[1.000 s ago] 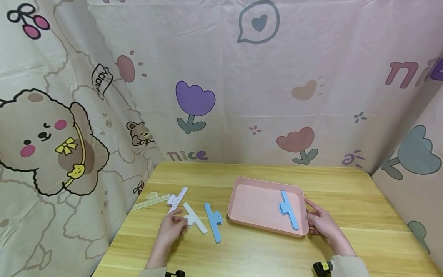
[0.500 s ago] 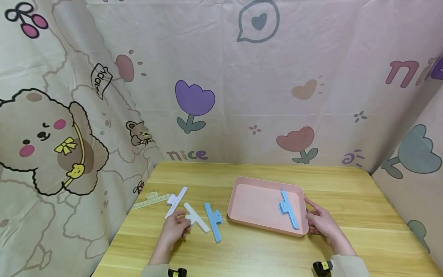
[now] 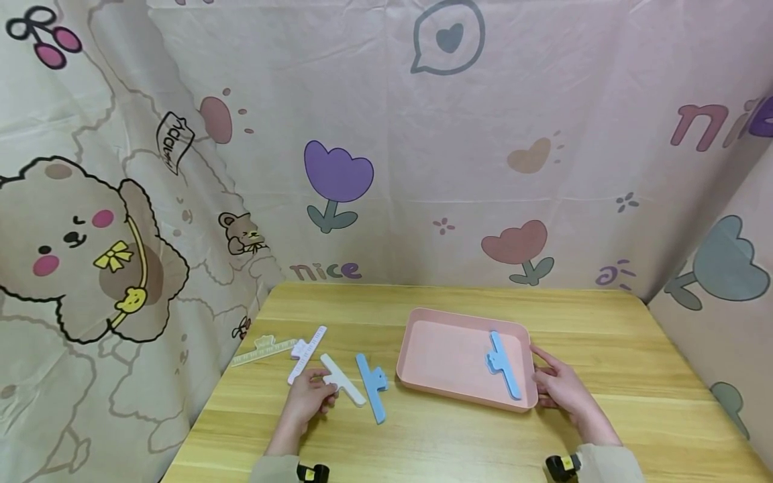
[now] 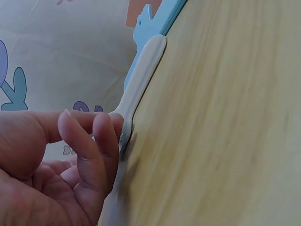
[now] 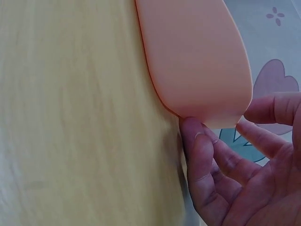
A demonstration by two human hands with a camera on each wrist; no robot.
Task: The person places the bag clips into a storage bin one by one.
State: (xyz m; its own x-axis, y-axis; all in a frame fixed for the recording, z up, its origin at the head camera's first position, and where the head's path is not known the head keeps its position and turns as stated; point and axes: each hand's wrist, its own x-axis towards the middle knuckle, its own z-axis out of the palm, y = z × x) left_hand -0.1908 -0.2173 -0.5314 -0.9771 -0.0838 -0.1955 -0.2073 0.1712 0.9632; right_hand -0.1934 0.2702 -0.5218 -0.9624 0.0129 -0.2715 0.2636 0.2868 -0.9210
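Note:
My left hand (image 3: 309, 397) is at the near left of the table, its fingertips pinching the handle of a white bag clip (image 3: 347, 384). In the left wrist view the clip's long bar (image 4: 146, 66) lies along the tabletop, while the fingers partly hide its handle. A blue bag clip (image 3: 371, 389) lies just right of it. My right hand (image 3: 561, 386) holds the right end of a pink tray (image 3: 435, 349), with fingers at the rim and low against the end wall (image 5: 207, 99). Inside the tray rests another blue bag clip (image 3: 504, 365).
Beyond the left hand lie a lilac bag clip (image 3: 308, 354) and a pale yellow-green bag clip (image 3: 264, 351), close together. The wooden table (image 3: 459, 443) ends at a patterned cloth (image 3: 398, 248) behind, with more cloth at both sides.
My left hand has shifted slightly right, uncovering more of the lilac clip, and the white clip has moved slightly. The right hand and tray hold the same position.

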